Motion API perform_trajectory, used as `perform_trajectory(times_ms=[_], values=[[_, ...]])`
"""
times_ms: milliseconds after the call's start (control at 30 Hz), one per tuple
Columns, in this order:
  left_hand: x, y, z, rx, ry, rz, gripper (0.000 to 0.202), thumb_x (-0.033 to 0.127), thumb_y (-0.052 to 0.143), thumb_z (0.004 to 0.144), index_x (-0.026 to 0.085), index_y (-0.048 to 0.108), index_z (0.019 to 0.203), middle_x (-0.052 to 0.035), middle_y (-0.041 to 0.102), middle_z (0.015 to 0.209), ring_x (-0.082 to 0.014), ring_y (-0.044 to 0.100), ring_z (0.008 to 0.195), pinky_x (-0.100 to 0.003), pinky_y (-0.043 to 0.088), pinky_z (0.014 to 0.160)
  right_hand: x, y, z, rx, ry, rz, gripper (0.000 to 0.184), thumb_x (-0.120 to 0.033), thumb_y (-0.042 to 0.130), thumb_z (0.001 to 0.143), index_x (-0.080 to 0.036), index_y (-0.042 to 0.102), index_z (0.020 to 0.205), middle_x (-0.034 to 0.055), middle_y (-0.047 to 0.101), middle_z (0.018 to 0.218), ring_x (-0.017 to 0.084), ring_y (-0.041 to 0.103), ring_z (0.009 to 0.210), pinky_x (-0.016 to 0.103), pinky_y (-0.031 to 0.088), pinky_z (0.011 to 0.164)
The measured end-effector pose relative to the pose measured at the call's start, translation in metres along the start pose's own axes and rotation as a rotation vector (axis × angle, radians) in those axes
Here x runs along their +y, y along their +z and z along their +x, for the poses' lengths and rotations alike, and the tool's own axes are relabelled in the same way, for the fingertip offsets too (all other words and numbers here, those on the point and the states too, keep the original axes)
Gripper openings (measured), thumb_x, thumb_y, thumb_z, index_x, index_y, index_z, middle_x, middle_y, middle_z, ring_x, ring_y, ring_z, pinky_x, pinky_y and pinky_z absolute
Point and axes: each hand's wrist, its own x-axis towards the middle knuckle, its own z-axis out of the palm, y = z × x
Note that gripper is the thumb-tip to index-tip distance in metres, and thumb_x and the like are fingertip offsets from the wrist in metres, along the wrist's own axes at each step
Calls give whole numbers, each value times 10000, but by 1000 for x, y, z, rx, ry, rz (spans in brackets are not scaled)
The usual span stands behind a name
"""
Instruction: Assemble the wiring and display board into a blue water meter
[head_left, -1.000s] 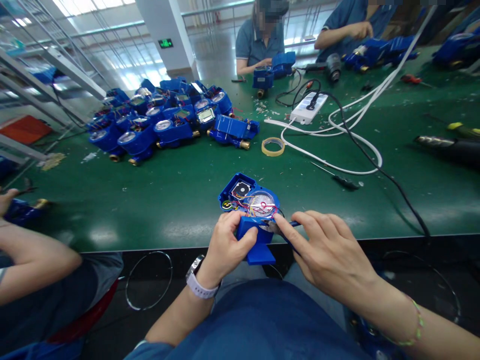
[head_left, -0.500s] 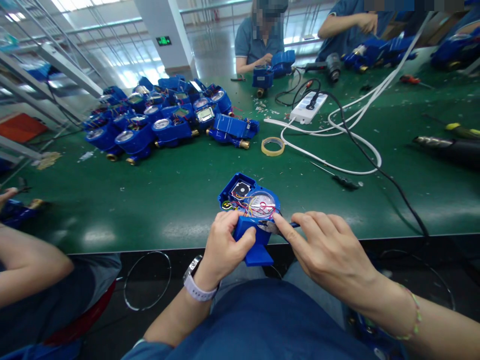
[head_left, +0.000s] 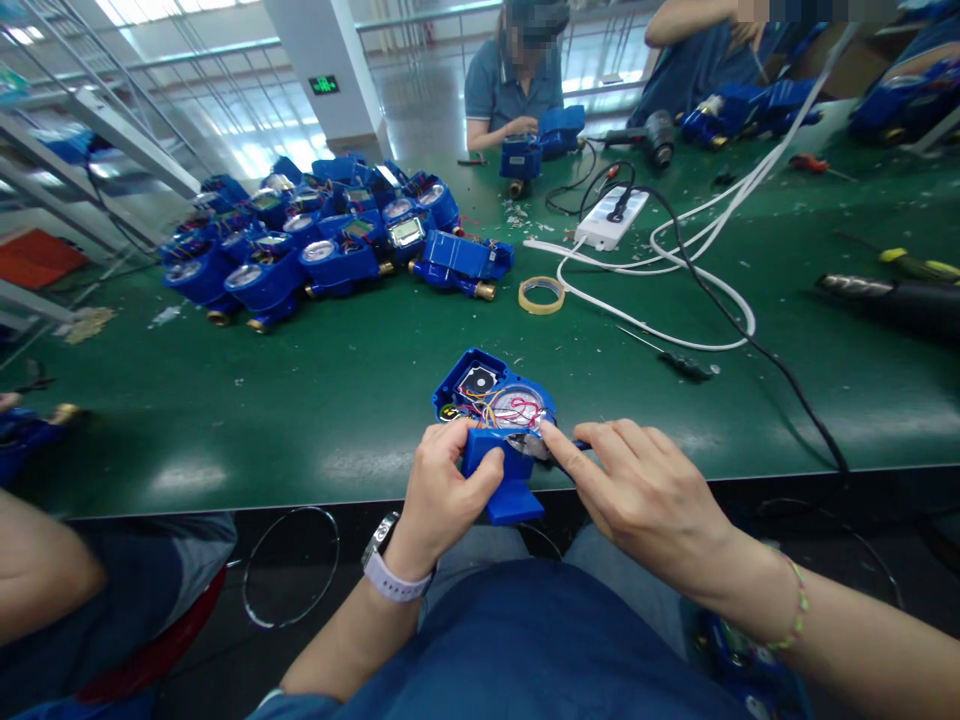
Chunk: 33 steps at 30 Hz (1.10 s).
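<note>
An open blue water meter (head_left: 491, 400) lies at the near edge of the green table (head_left: 337, 400), its dial and coloured wires exposed. My left hand (head_left: 442, 495) is closed round the meter's near blue housing, thumb on top. My right hand (head_left: 645, 495) grips a small metal tool with blue handles, pliers or cutters, whose tip touches the meter's right side beside the dial; the index finger lies along the tool.
A heap of blue meters (head_left: 315, 240) sits far left. A tape roll (head_left: 541, 294), a white power strip (head_left: 611, 218) with white and black cables, a screwdriver (head_left: 679, 362) and a black tool (head_left: 892, 295) lie to the right. Other people work across and at left.
My hands and the meter stay almost still; the tool tip has shifted slightly closer in to the meter. The person's arm at left has drawn back.
</note>
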Motion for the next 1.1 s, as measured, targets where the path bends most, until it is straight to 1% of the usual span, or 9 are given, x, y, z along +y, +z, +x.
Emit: perform_trajectory(times_ms=[200, 367, 467, 567, 633, 700, 867, 967, 1100], values=[[0, -1, 3, 3, -23, -9, 213, 351, 541, 799, 167, 638, 844, -60, 664, 815, -229, 589, 793, -357, 448, 745, 1, 10, -3, -44, 94, 269, 389, -83, 524, 925, -69, 567, 1312, 113, 618, 961, 253, 556, 788, 367, 480, 659], [5, -5, 8, 64, 55, 97, 172, 321, 535, 790, 176, 618, 747, -41, 637, 728, -223, 560, 747, -349, 419, 718, -3, 17, -4, -90, 248, 614, 398, -150, 528, 960, -94, 553, 1354, 117, 652, 1015, 252, 610, 875, 400, 544, 742], [8, -5, 9, 67, 114, 153, 159, 297, 536, 782, 177, 607, 705, -31, 620, 686, -208, 535, 707, -345, 402, 710, -2, 9, 3, -83, 369, 906, 375, -200, 547, 961, -150, 593, 1330, 103, 684, 1085, 237, 648, 940, 390, 555, 824], [5, -3, 8, 20, 133, 157, 158, 287, 536, 772, 180, 598, 674, -25, 610, 658, -200, 525, 689, -348, 396, 721, 7, -10, 13, 61, 511, 1098, 365, -241, 598, 949, -217, 617, 1313, 46, 704, 1040, 205, 673, 888, 329, 572, 796], [2, -2, 8, 21, 99, 130, 165, 299, 532, 773, 182, 602, 679, -32, 620, 674, -210, 534, 714, -349, 399, 722, 13, -20, 16, 166, 504, 1050, 389, -229, 617, 944, -241, 598, 1333, 24, 687, 1012, 185, 660, 871, 297, 565, 789], [-2, -3, 8, 11, 44, 75, 183, 323, 527, 783, 181, 615, 709, -46, 641, 717, -222, 550, 745, -349, 411, 717, 17, -22, 16, 179, 407, 903, 409, -184, 596, 951, -223, 567, 1357, 43, 652, 1063, 189, 629, 942, 302, 540, 836], [-6, -7, 10, -56, -44, -70, 228, 371, 537, 807, 169, 644, 811, -68, 672, 798, -223, 585, 763, -341, 456, 711, 9, -6, 4, 8, 176, 497, 419, -69, 450, 942, -126, 515, 1352, 116, 585, 1065, 248, 572, 924, 395, 513, 778], [-7, -8, 9, -57, -53, -85, 237, 379, 546, 811, 169, 652, 838, -69, 678, 804, -218, 592, 761, -331, 469, 703, 1, -2, 0, -28, 260, 609, 362, -85, 461, 925, -131, 471, 1284, 99, 589, 1065, 223, 601, 906, 348, 514, 754], [-6, -7, 7, -74, -51, -94, 231, 368, 547, 818, 167, 656, 850, -68, 691, 805, -211, 605, 756, -312, 478, 681, 0, -7, -1, -37, 421, 819, 101, -179, 569, 916, -201, 475, 888, 11, 586, 865, 161, 569, 728, 280, 455, 632]])
